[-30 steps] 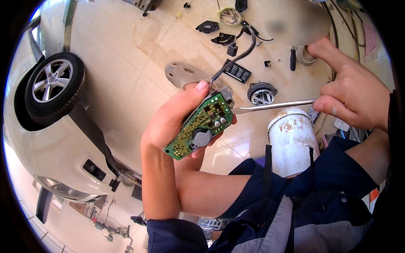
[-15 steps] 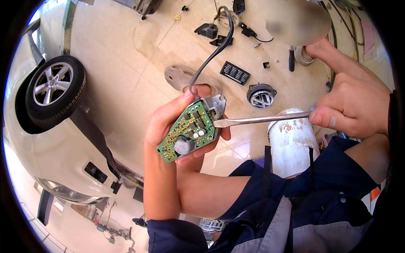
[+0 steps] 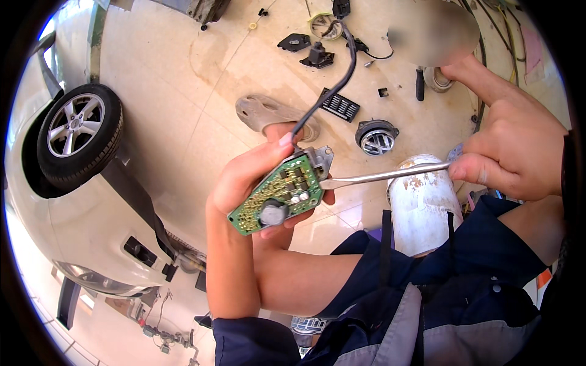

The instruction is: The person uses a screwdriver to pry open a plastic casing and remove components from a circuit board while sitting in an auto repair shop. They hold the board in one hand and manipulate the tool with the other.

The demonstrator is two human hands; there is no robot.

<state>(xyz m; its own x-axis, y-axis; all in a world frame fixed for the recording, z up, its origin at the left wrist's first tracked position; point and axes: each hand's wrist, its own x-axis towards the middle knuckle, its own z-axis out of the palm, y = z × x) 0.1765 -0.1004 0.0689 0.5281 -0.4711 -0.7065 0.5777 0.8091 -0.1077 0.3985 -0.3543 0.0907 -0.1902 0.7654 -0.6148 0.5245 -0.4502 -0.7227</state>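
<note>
My left hand [image 3: 244, 174] grips an electronic module with a bare green circuit board [image 3: 281, 194], its fingers wrapped under and around it. A grey round part [image 3: 273, 212] and two small silver capacitors stand on the board, and a grey metal bracket [image 3: 323, 160] shows at the far right end. From the module a black cable [image 3: 329, 91] arcs up and away over the floor. My right hand [image 3: 510, 152] is closed on a flat-blade screwdriver [image 3: 390, 174], whose handle is hidden in the fist. The blade tip meets the module's right edge, beside the capacitors.
A white bucket [image 3: 424, 213] stands between my legs. On the floor lie a black grille [image 3: 340, 105], a round car badge [image 3: 377, 138], several black plastic parts [image 3: 317, 56] and a black-handled tool [image 3: 420, 84]. A pale car with a wheel [image 3: 79, 137] is at left. The upper right is blurred.
The module has shifted slightly right and turned in my left hand. Its cable has swung to the right. The screwdriver tip has moved a little right along with the module's edge.
</note>
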